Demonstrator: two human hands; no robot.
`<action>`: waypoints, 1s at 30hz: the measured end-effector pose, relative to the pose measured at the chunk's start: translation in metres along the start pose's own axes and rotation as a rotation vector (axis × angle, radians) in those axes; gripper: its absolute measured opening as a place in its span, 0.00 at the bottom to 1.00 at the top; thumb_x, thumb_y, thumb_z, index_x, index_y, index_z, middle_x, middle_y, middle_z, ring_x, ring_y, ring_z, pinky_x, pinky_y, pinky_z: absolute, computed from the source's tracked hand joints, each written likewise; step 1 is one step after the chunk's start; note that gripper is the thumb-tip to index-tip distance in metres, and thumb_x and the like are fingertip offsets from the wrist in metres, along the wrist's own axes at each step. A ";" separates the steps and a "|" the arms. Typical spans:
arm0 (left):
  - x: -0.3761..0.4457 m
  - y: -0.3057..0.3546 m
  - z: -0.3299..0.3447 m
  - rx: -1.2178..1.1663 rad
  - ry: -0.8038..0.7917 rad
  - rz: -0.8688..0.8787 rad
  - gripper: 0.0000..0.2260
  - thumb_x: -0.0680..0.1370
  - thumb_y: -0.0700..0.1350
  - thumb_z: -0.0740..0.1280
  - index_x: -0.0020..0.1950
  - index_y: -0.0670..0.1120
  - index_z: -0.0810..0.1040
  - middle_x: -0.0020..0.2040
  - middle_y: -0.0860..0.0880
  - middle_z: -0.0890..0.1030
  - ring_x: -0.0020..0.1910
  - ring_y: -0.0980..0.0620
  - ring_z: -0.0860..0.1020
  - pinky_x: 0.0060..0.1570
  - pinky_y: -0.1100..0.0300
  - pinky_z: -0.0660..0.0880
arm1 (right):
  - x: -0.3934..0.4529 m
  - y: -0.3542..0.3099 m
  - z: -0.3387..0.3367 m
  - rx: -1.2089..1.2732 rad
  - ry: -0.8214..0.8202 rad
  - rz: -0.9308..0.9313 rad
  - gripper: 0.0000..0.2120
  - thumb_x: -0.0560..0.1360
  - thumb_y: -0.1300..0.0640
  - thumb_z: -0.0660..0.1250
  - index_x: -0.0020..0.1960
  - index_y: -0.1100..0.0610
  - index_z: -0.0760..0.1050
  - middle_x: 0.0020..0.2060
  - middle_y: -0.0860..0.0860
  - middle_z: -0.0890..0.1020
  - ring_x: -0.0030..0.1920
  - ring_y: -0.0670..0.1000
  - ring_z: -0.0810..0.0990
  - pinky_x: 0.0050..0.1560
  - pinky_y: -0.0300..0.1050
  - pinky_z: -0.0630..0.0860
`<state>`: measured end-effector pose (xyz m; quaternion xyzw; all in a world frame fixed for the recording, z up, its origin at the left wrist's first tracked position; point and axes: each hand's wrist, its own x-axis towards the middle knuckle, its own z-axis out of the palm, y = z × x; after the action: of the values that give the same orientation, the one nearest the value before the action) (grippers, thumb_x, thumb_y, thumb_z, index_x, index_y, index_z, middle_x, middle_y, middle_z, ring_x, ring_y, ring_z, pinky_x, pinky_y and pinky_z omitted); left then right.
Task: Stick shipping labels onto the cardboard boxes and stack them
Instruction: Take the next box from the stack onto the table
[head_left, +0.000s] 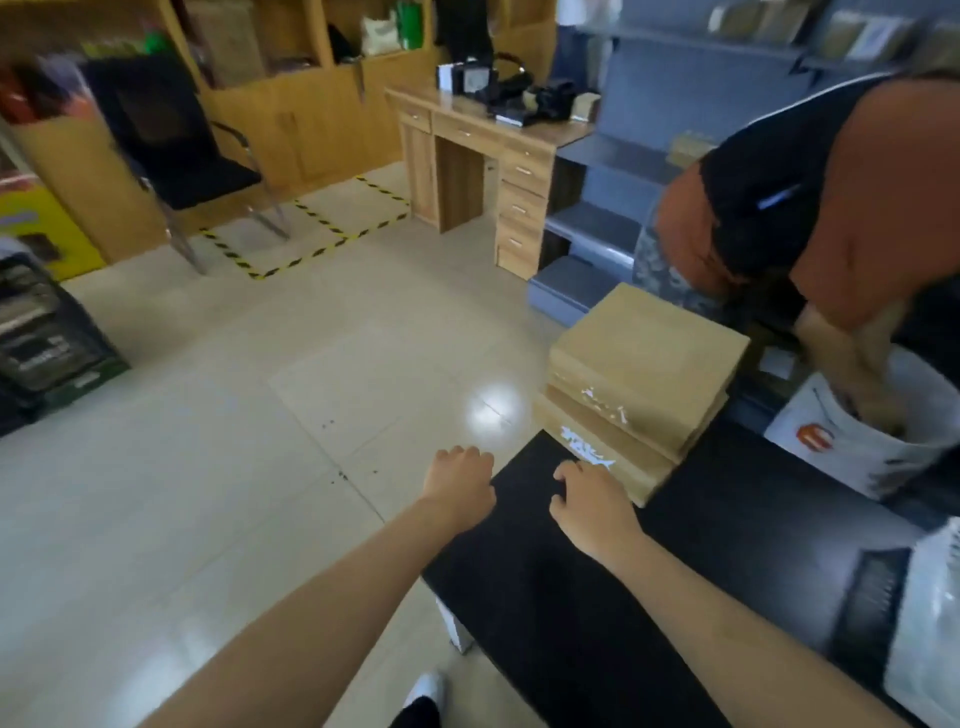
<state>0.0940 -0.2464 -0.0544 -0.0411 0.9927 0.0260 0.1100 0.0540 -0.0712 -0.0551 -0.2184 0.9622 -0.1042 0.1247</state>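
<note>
A stack of flat cardboard boxes (644, 358) lies on the far left corner of a black table (623, 597). Torn white label scraps show on the lower boxes' near edges. My left hand (460, 486) hovers off the table's left edge over the floor, fingers loosely curled, holding nothing. Just short of the stack's near corner, my right hand (589, 501) is over the table, fingers loosely curled and empty. No shipping label is visible in either hand.
Another person (810, 208) bends over at the right, one hand in a white bucket (883, 441) on the table. A white plastic-wrapped item (930, 623) sits at the right edge. A wooden desk (478, 171), black chair (176, 150) and grey shelves (597, 208) stand beyond the tiled floor.
</note>
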 end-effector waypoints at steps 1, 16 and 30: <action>0.009 0.001 -0.003 0.019 0.001 0.023 0.15 0.80 0.48 0.58 0.63 0.45 0.73 0.59 0.46 0.76 0.58 0.45 0.74 0.57 0.54 0.68 | 0.001 0.001 -0.002 0.012 0.011 0.031 0.16 0.79 0.53 0.59 0.66 0.54 0.70 0.60 0.51 0.77 0.61 0.52 0.74 0.60 0.44 0.70; 0.192 0.075 -0.080 -0.005 0.208 0.528 0.16 0.78 0.48 0.60 0.63 0.44 0.74 0.58 0.45 0.77 0.58 0.44 0.74 0.55 0.53 0.69 | 0.039 0.063 -0.063 0.022 0.258 0.563 0.13 0.77 0.54 0.61 0.60 0.56 0.74 0.56 0.54 0.77 0.57 0.55 0.73 0.56 0.49 0.72; 0.272 0.056 -0.053 -0.819 0.054 -0.120 0.23 0.77 0.53 0.62 0.69 0.44 0.68 0.63 0.42 0.72 0.61 0.40 0.71 0.58 0.49 0.69 | 0.116 0.129 -0.039 0.778 0.609 0.937 0.25 0.78 0.46 0.62 0.68 0.60 0.68 0.63 0.57 0.73 0.64 0.59 0.72 0.64 0.54 0.71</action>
<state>-0.1873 -0.2144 -0.0601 -0.1401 0.8987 0.4112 0.0598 -0.1097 -0.0037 -0.0736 0.3213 0.8400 -0.4343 -0.0503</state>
